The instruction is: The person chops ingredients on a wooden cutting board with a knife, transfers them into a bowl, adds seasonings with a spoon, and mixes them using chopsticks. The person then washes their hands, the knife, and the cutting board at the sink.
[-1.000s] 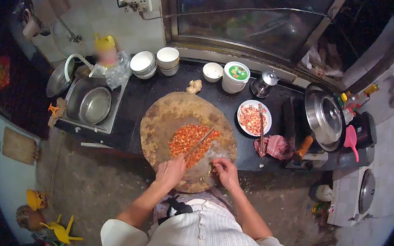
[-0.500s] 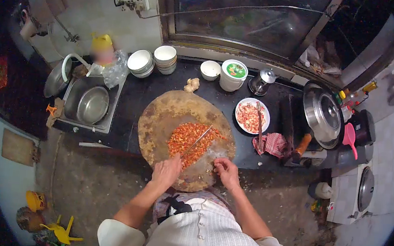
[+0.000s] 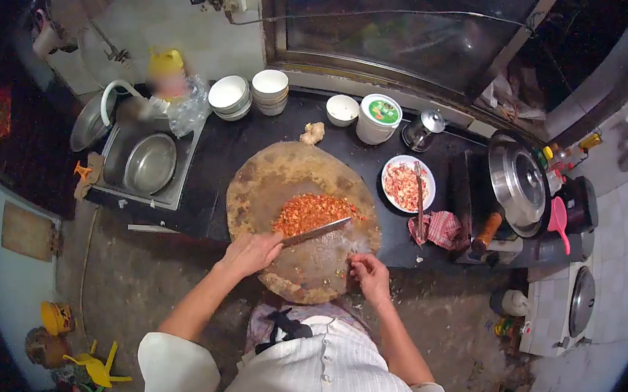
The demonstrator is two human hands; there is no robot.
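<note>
My left hand (image 3: 251, 253) is wrapped round the handle of a kitchen knife (image 3: 318, 231), whose blade slants up to the right. The blade lies along the near edge of a pile of finely chopped red chili peppers (image 3: 311, 212). Under both is a round wooden chopping board (image 3: 267, 173), its near part bare and wet with a few scraps. At the board's lower right edge, my right hand (image 3: 372, 279) has its fingers curled together. Whatever those fingers may hold is too small to make out.
Beyond the board lie a piece of ginger (image 3: 312, 133), a small white bowl (image 3: 342, 110) and a lidded white tub (image 3: 377, 119). To the right are a bowl of chopped food (image 3: 407, 184), a checked cloth (image 3: 442, 229) and a steel pot (image 3: 515, 180). A sink (image 3: 192, 152) is left.
The knife has moved from across the pile to its near edge, and the chopped chilies are gathered farther from me. My left hand has shifted left; my right hand stays by the board's edge.
</note>
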